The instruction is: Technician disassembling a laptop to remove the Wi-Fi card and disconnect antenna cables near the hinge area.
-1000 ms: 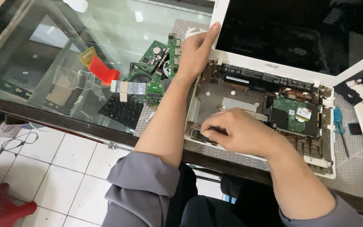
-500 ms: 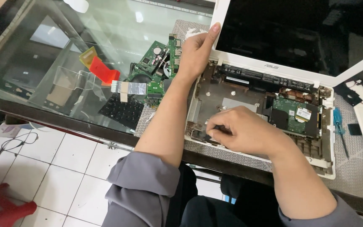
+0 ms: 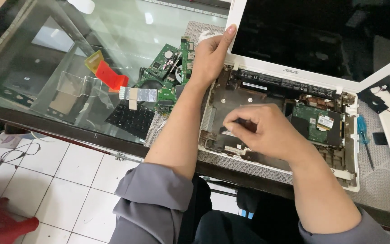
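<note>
An opened white laptop point(image 3: 348, 86) lies on a grey mat, keyboard deck removed, its inner base point(image 3: 249, 97) and a green board point(image 3: 321, 122) exposed. My left hand point(image 3: 211, 56) grips the laptop's left rear corner, with the thumb along the screen's white bezel. Over the middle of the base, my right hand point(image 3: 267, 131) pinches a small dark part point(image 3: 236, 127) between thumb and fingers. What that part is cannot be made out.
A green motherboard point(image 3: 165, 74), a black keyboard point(image 3: 132, 119) and a red strip point(image 3: 110, 77) lie on the glass table point(image 3: 46, 54) left of the laptop. A blue screwdriver point(image 3: 363, 135) and small black parts point(image 3: 378, 97) sit to the right. A red stool point(image 3: 1, 223) stands on the tiled floor.
My right hand has shifted from the base's front-left edge toward its middle, fingers now pinched. My left hand has stayed at the corner.
</note>
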